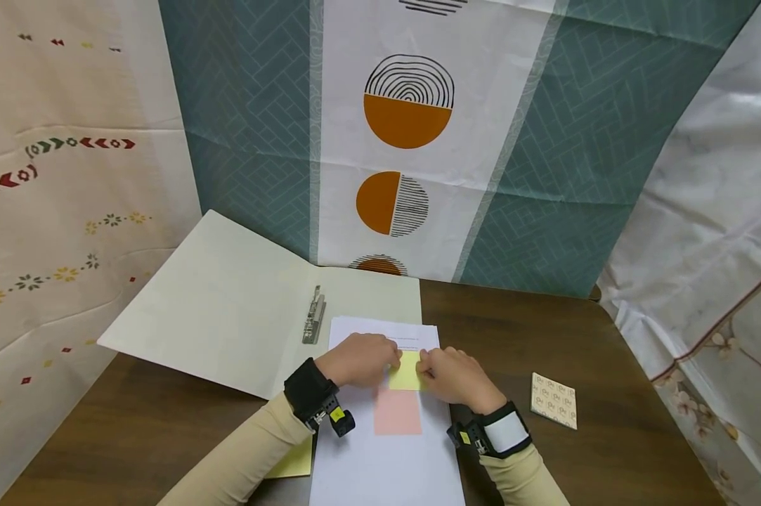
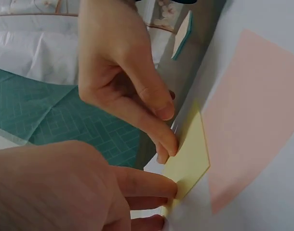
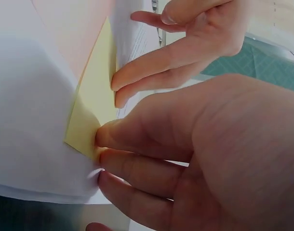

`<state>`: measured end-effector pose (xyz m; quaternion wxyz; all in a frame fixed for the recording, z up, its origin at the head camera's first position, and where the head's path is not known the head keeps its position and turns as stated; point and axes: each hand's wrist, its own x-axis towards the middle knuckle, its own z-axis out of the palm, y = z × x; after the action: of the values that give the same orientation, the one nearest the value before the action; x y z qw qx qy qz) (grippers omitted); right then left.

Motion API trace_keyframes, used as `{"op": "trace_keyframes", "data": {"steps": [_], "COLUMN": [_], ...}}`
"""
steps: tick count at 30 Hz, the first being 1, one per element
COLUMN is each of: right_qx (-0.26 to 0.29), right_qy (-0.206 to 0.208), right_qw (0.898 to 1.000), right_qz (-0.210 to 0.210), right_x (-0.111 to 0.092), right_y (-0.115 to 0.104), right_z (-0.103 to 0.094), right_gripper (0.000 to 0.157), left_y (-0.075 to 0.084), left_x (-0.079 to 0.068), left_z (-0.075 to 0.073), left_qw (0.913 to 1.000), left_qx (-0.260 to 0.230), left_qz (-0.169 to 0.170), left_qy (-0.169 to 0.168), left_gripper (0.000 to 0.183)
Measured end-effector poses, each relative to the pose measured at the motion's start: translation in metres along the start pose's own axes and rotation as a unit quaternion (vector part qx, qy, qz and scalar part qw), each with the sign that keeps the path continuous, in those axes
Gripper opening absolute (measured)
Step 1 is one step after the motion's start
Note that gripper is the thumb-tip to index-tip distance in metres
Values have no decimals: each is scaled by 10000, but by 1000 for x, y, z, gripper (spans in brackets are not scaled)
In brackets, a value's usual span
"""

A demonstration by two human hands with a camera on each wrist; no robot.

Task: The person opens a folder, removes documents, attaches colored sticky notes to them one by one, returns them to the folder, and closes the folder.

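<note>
A yellow sticky note (image 1: 405, 374) lies on a stack of white paper (image 1: 386, 467), just above a pink sticky note (image 1: 397, 414). My left hand (image 1: 361, 360) touches the yellow note's upper left part with extended fingertips. At its upper right side, the fingertips of my right hand (image 1: 459, 379) press on the note. In the left wrist view, both hands' fingers rest along one edge of the yellow note (image 2: 190, 154), the right thumb raised off it. The right wrist view shows the yellow note (image 3: 91, 103) lying against the paper, fingers at its edge.
Behind the paper an open white folder (image 1: 228, 302) with a metal clip (image 1: 314, 318) leans its left cover upward. A small patterned square pad (image 1: 554, 400) lies right on the brown table (image 1: 608, 344). A yellow item (image 1: 294, 462) sits under my left forearm.
</note>
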<state>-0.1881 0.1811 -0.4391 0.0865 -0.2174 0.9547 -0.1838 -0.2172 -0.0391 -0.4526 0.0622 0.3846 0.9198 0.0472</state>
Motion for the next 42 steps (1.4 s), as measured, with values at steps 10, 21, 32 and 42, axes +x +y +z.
{"op": "trace_keyframes", "data": {"steps": [10, 21, 32, 42], "right_qx": [36, 78, 264, 540], "right_qy": [29, -27, -51, 635], "right_qw": [9994, 9998, 9996, 9944], "right_qz": [332, 163, 90, 656], "right_x": [-1, -3, -1, -1], "right_y": [0, -3, 1, 17], "right_z": [-3, -4, -6, -19], "right_gripper": [17, 12, 24, 55], "left_y": [7, 9, 6, -15], "left_x": [-1, 0, -1, -12], "left_z": [-11, -4, -3, -25], "left_qw": [9984, 9996, 9986, 9887], "left_qx": [-480, -210, -522, -1213], "left_qz": [129, 157, 106, -76], "left_qy": [261, -37, 2, 876], "left_gripper": [44, 39, 42, 45]}}
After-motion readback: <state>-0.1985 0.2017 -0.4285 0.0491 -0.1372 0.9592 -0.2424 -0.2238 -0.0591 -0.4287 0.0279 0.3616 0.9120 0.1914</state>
